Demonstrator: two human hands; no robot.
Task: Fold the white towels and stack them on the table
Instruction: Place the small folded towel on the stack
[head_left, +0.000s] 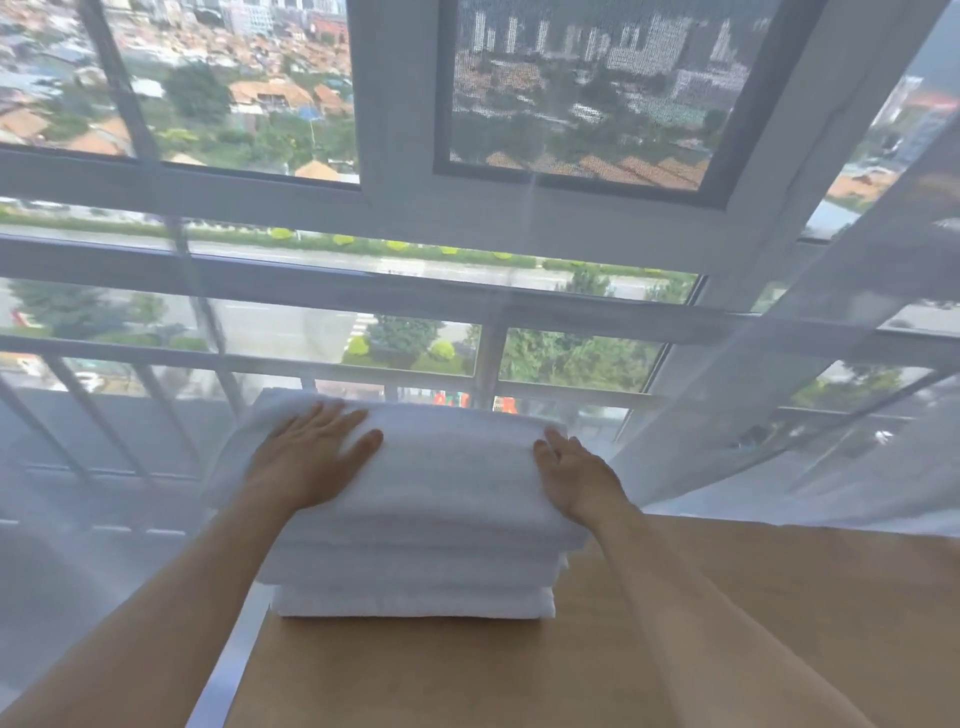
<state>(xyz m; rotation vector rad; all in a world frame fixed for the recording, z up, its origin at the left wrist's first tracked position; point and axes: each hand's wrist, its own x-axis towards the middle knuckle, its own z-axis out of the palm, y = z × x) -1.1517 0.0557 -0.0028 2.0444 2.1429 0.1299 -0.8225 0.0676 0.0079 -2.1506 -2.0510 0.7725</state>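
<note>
A stack of several folded white towels (415, 561) stands at the far left corner of the wooden table (727, 623). The top towel (452, 462) is wider than the ones below and overhangs them on the left. My left hand (311, 457) rests flat on the top towel's left part, fingers straight and spread. At the stack's right edge, my right hand (576, 478) lies with its fingers on top of the towel and the palm against the towel's side.
A sheer white curtain (779, 415) hangs behind the table and drapes over its far right edge. Behind it is a large window (467, 291) with a railing. The table's left edge (244, 649) runs close beside the stack.
</note>
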